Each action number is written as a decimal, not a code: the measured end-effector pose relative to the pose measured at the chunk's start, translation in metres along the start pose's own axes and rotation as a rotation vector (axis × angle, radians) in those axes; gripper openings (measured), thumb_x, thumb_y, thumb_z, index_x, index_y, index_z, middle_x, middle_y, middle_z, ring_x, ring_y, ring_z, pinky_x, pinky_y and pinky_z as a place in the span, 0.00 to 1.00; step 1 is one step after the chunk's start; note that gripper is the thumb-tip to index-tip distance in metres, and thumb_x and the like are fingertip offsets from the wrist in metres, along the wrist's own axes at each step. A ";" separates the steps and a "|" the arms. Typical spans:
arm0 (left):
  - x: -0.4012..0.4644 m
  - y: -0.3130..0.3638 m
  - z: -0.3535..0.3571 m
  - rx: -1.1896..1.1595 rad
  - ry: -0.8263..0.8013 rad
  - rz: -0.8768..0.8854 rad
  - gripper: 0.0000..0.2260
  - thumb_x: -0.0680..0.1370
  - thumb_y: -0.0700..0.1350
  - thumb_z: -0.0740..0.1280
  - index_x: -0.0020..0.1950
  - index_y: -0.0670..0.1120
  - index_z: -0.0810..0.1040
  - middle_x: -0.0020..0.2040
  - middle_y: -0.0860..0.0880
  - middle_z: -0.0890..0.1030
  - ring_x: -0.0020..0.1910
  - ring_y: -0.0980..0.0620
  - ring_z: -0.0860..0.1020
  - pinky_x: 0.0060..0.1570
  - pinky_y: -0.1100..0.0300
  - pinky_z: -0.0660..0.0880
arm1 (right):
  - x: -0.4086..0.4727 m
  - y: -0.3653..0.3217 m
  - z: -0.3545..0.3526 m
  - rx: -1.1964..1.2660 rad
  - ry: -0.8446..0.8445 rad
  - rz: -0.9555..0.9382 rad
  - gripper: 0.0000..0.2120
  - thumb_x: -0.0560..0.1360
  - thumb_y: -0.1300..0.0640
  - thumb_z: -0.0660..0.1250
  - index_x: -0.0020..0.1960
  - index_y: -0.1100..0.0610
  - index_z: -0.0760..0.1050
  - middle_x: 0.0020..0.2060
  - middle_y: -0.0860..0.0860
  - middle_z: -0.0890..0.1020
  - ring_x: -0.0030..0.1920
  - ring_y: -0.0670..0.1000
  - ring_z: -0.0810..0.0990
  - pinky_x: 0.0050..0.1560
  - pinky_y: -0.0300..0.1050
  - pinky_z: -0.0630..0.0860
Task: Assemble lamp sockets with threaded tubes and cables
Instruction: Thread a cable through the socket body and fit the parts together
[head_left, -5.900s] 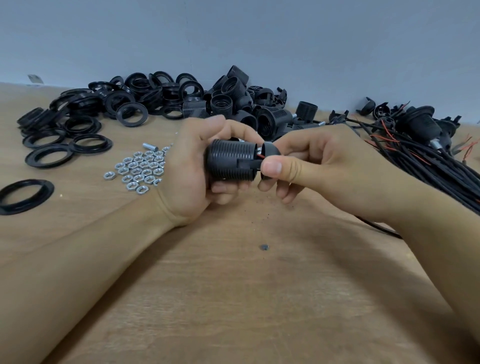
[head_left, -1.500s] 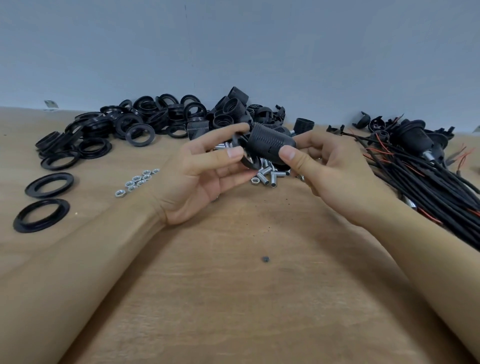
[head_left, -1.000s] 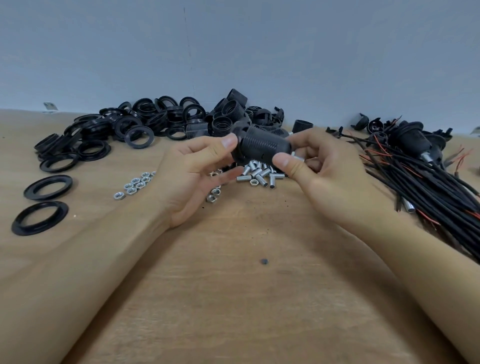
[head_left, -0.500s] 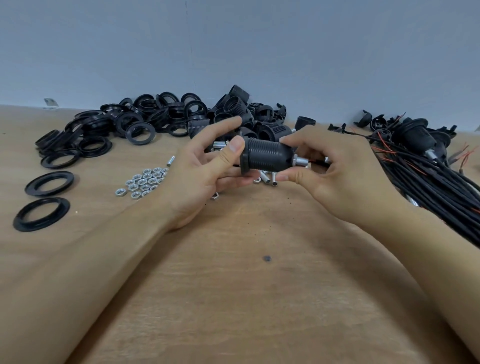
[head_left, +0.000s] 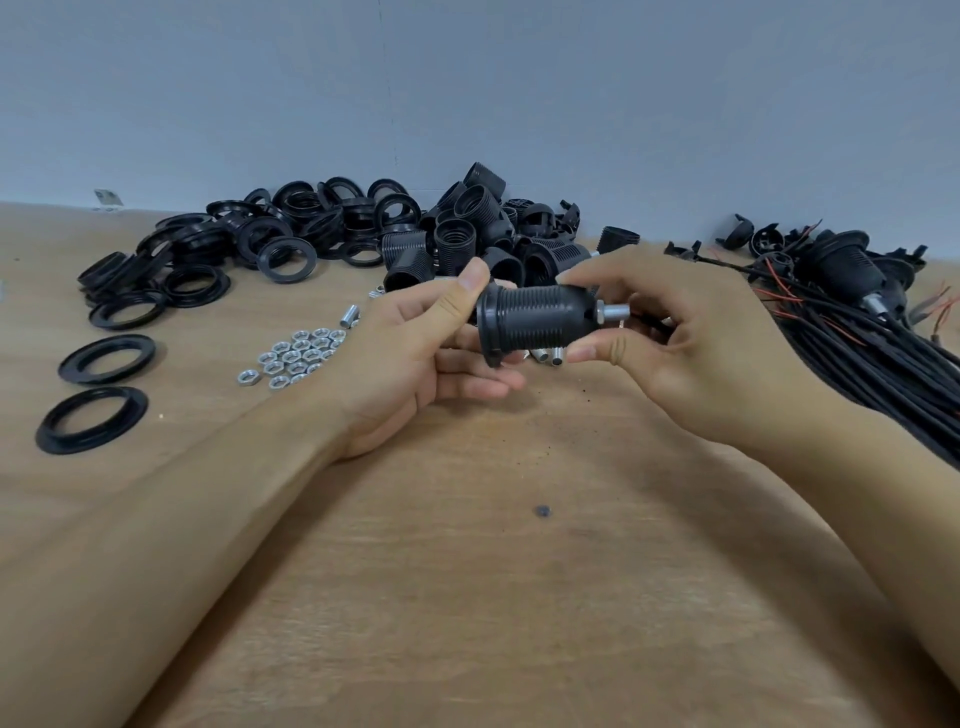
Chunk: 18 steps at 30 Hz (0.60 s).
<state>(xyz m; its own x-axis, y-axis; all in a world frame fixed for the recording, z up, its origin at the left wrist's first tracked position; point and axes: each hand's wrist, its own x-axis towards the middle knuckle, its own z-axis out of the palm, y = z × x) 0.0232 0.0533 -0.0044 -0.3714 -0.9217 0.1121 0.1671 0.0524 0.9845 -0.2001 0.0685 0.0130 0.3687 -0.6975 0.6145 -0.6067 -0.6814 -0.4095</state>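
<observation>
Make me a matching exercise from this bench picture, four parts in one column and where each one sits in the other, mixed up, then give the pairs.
1. lamp socket
2. hex nuts
3. cables
4. two flat rings

A. bundled at the right edge
B. lying singly, far left
C. clustered beside the left wrist
D. held between both hands

Pairs: 1-D, 2-C, 3-A, 4-B

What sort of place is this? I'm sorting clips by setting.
Probably a small assembly workbench: a wooden table holds bulk piles of black rings, loose metal nuts and bundled cables against a plain wall.
</observation>
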 end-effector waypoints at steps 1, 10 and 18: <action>0.000 -0.001 -0.001 -0.009 -0.015 0.016 0.18 0.76 0.56 0.66 0.59 0.47 0.82 0.50 0.38 0.85 0.44 0.44 0.85 0.41 0.59 0.82 | -0.001 0.001 -0.001 0.015 -0.017 0.030 0.12 0.73 0.44 0.69 0.55 0.44 0.76 0.42 0.44 0.79 0.40 0.49 0.77 0.41 0.42 0.72; -0.002 0.014 -0.015 -0.418 -0.077 0.070 0.21 0.74 0.48 0.62 0.63 0.40 0.81 0.56 0.39 0.83 0.69 0.39 0.74 0.69 0.44 0.69 | 0.000 0.007 0.003 0.063 -0.117 0.182 0.06 0.72 0.43 0.65 0.48 0.41 0.72 0.38 0.29 0.77 0.42 0.37 0.77 0.40 0.28 0.68; 0.002 0.009 -0.005 -0.275 0.099 0.066 0.33 0.72 0.56 0.68 0.72 0.40 0.70 0.62 0.37 0.81 0.64 0.42 0.79 0.62 0.52 0.74 | -0.001 0.004 0.003 0.126 -0.065 0.190 0.06 0.75 0.49 0.68 0.50 0.44 0.74 0.38 0.41 0.78 0.41 0.44 0.77 0.42 0.34 0.70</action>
<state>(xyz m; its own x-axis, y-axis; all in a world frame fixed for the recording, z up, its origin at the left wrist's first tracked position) 0.0285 0.0500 0.0044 -0.2631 -0.9534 0.1479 0.4343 0.0199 0.9005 -0.2012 0.0655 0.0091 0.3033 -0.8261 0.4750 -0.5781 -0.5558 -0.5974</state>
